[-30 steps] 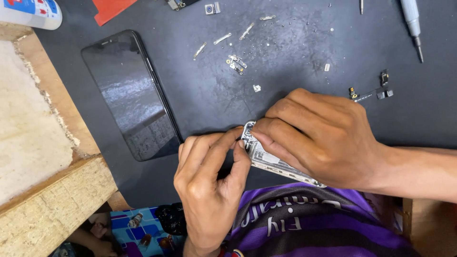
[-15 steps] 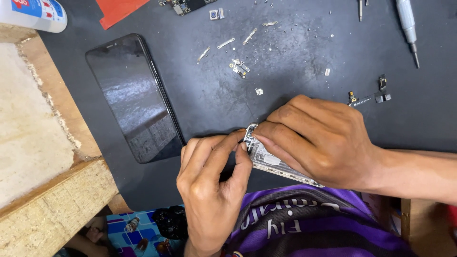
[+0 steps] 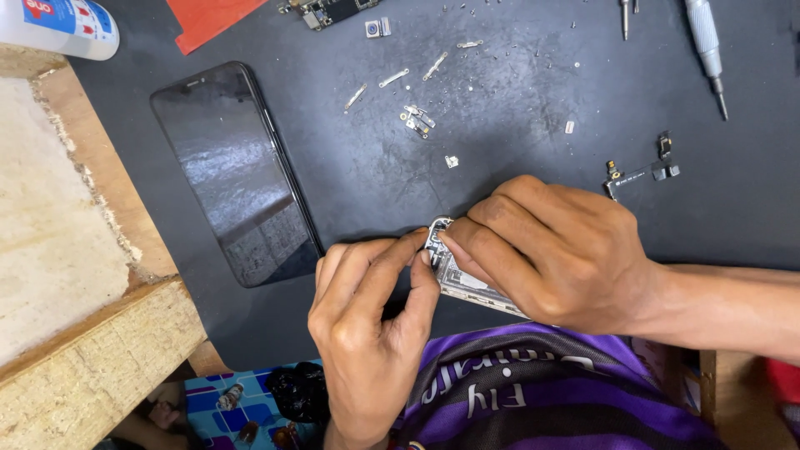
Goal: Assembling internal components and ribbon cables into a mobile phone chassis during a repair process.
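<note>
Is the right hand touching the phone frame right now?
Touching. The head view shows the right hand wrapped over the phone frame, its fingertips pressed on the frame's top corner.

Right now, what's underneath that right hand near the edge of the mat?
The right hand covers most of an opened phone body. Only its corner and a strip of its inner parts show; the rest is hidden. The left hand pinches at that corner.

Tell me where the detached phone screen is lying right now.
In the head view, the black phone screen lies face up on the dark mat, left of both hands, beside the wooden block, untouched by either hand.
</note>
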